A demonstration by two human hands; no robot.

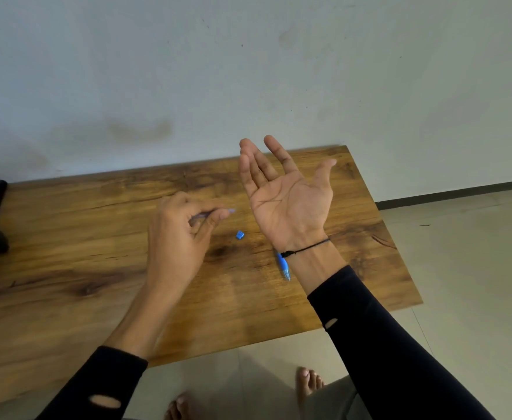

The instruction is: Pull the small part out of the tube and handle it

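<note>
While left hand (182, 234) pinches pen tube (215, 213); right hand (288, 195) lies open.

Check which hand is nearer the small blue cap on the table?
Left. The left hand, pinching a thin pale piece, sits just left of the small blue cap; the right hand, palm up, is raised to the cap's right.

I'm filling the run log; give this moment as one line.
left hand: pinches thin pen part | right hand: open, palm up, holds nothing | blue pen piece, small blue cap: on table

Thin pale-violet pen refill (215, 212) — blurred, pinched, near-level
</note>
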